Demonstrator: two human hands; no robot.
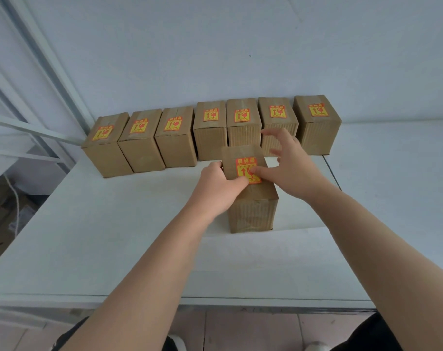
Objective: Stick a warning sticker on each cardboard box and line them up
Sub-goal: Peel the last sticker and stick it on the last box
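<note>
At centre, the left hand (216, 183) grips a cardboard box (250, 196); the right hand (288, 165), fingers spread, presses its warning sticker (248, 171). Uneven pressure could wrinkle it. Seven stickered boxes (210, 130) line twelve o'clock.

Single head-worn view, looking forward and steeply down over white surface (114, 236); wide-angle, close, wall filling top.

a plain packing or storeroom space is showing: a white table (114, 249), bare white wall (215, 46), metal shelving frame (38, 72), stickered cardboard boxes (210, 130).
</note>
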